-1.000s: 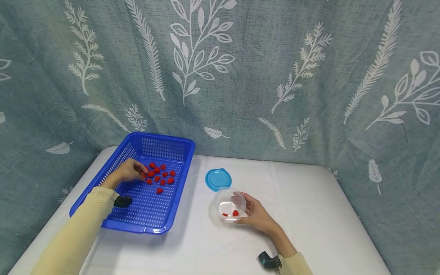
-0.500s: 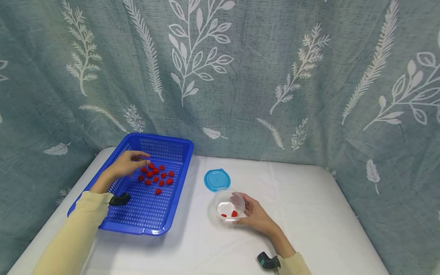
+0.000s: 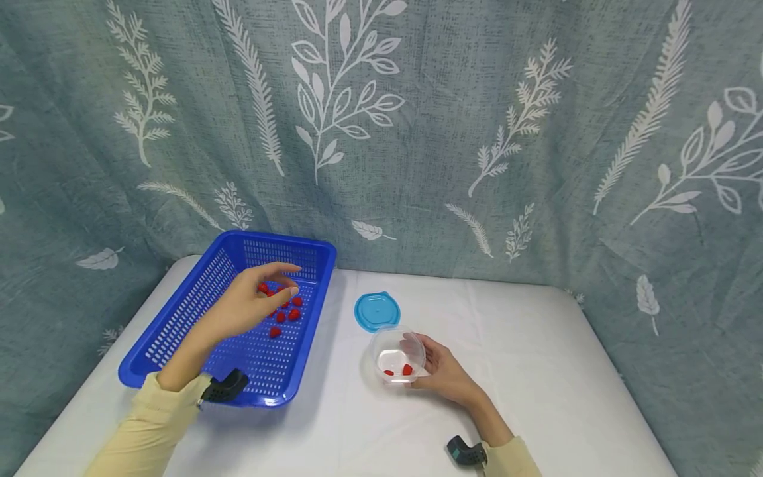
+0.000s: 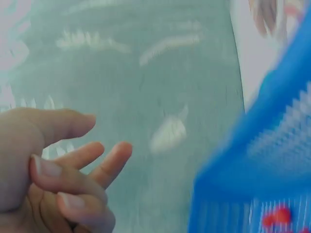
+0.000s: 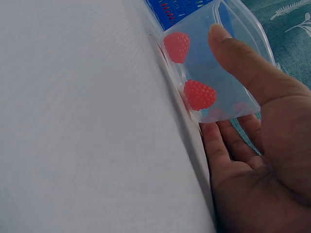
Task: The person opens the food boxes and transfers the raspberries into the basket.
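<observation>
My left hand [image 3: 247,298] is above the blue basket [image 3: 314,318], which has red raspberries [image 3: 294,314] on its floor. Its thumb and index finger stand apart, no raspberry visible between them. In the left wrist view two fingers [image 4: 73,187] curl towards the palm; whether they hold something is hidden. My right hand [image 3: 447,374] grips the side of a clear round plastic container [image 3: 387,341] standing on the table. Two raspberries [image 5: 199,94] lie inside it. The right wrist view shows the thumb [image 5: 243,60] across the container's wall and other fingers [image 5: 216,145] beneath.
A round blue lid [image 3: 377,311] lies just behind the container on the white tablecloth [image 3: 524,344]. At the back hangs a green patterned curtain [image 3: 429,218]. The basket's raised right rim [image 3: 318,308] stands between my left hand and the container.
My left hand has come up from the raspberries in the basket and moved right over them. My right hand and the container have stayed where they were.
</observation>
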Demonstrator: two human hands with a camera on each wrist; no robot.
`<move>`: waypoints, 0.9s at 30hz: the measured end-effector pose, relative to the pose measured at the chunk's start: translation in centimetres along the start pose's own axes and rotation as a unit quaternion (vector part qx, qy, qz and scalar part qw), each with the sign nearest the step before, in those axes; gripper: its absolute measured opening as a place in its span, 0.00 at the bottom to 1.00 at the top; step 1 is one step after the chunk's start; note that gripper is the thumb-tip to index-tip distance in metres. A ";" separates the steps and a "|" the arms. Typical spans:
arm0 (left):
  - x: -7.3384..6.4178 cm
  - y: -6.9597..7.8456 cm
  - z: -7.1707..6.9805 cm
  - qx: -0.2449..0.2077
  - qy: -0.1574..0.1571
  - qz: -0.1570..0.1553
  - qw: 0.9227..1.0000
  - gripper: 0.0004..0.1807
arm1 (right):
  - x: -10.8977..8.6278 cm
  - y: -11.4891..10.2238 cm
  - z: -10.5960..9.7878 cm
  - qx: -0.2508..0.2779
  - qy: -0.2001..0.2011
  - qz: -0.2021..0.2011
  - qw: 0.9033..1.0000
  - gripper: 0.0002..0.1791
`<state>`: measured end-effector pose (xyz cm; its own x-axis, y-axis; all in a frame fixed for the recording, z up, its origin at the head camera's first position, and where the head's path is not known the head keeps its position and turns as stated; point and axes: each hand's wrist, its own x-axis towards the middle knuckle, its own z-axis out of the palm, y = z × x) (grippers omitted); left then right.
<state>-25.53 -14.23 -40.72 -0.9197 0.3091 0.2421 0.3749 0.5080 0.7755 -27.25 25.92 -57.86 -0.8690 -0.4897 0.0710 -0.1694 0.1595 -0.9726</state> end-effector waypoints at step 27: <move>1.4 2.1 19.0 -0.094 -0.111 -0.034 0.989 0.30 | -0.1 -0.3 0.0 -0.006 -0.009 -0.015 1.000 0.49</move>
<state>-23.79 2.49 -49.86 -0.8858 0.4593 0.0671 0.2654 0.3825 0.8850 -27.12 25.87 -57.59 -0.8552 -0.5092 0.0970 -0.2012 0.1537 -0.9674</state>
